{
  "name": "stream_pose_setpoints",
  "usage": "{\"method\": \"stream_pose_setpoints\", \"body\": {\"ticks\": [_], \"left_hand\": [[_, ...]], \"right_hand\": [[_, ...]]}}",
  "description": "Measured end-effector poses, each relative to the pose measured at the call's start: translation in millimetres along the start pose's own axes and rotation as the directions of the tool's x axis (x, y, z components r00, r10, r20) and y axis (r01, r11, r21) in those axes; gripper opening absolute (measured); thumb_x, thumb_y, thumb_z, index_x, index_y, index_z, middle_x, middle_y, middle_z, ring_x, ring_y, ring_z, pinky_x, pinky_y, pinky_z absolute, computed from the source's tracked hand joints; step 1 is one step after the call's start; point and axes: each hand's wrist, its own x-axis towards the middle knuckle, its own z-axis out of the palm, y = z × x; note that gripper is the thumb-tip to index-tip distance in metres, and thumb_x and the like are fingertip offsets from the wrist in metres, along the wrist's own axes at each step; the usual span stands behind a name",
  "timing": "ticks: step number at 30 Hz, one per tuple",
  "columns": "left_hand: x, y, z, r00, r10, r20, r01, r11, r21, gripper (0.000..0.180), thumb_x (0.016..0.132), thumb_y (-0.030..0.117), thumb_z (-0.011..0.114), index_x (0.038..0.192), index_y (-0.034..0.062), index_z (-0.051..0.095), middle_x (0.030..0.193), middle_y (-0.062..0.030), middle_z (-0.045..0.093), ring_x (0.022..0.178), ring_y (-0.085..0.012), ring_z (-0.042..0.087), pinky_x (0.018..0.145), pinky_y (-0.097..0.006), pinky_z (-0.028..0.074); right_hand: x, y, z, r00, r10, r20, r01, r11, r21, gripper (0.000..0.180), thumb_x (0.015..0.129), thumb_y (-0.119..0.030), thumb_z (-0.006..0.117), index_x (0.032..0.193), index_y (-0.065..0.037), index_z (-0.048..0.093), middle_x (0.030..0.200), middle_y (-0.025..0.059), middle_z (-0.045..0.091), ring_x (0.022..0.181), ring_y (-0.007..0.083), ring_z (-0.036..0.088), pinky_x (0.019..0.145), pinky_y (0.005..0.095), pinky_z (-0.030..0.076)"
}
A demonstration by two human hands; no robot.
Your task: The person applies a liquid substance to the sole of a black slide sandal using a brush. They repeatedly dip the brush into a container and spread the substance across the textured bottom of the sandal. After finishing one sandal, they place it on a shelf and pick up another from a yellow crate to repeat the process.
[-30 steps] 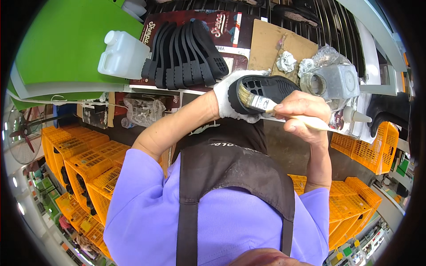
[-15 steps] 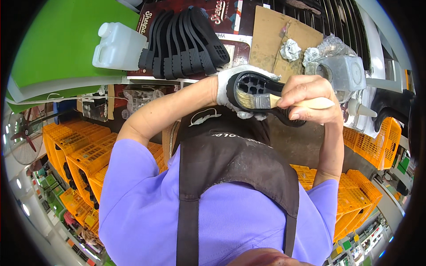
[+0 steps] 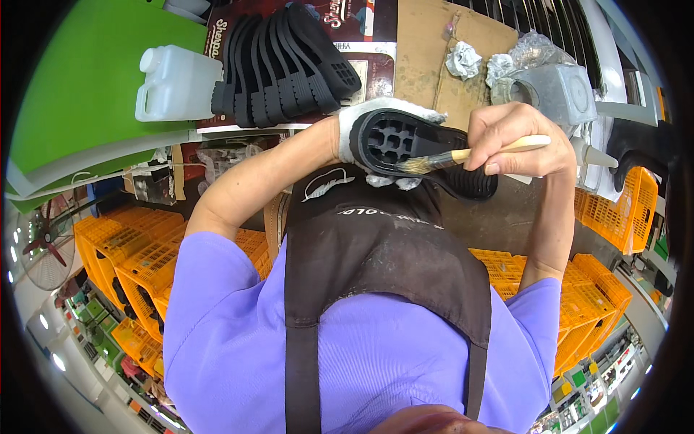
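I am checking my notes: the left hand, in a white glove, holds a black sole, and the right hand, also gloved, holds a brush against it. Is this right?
Not quite: the head view shows the right hand bare. It does hold a brush against the black sole, which the left hand, in a white glove, holds.

Pale lettering [image 3: 337, 13] marks the dark-red cardboard [image 3: 350, 30] and black apron [image 3: 383, 267]; dark letters [image 3: 379, 49] mark a white strip [image 3: 361, 48].
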Motion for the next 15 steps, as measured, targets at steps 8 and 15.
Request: {"method": "stream_pose_setpoints", "body": {"ticks": [8, 15], "left_hand": [[-7.8, 12.0, 7.6, 0.976, 0.092, 0.195, -0.019, 0.938, -0.347, 0.065, 0.097, 0.050, 0.031, 0.122, -0.0062, 0.050, 0.093, -0.0372, 0.058, 0.070, -0.0362, 0.068, 0.052, -0.047, 0.058], [-8.3, 3.3, 20.6, 0.919, 0.394, -0.012, -0.376, 0.867, -0.328, 0.058, 0.097, 0.044, 0.033, 0.129, -0.0033, 0.045, 0.098, -0.0327, 0.060, 0.072, -0.0368, 0.066, 0.049, -0.044, 0.057]], "right_hand": [[-59.8, -12.4, 3.1, 0.929, 0.018, -0.370, -0.091, 0.979, -0.181, 0.031, 0.079, -0.024, 0.061, 0.094, 0.002, 0.070, 0.082, 0.0127, 0.063, 0.071, 0.0211, 0.057, 0.064, 0.0304, 0.044], [-46.5, -10.0, 38.0, 0.781, -0.349, -0.518, -0.023, 0.812, -0.583, 0.026, 0.072, -0.002, 0.074, 0.097, -0.007, 0.070, 0.083, 0.0064, 0.059, 0.072, 0.0180, 0.058, 0.062, 0.0276, 0.045]]}}
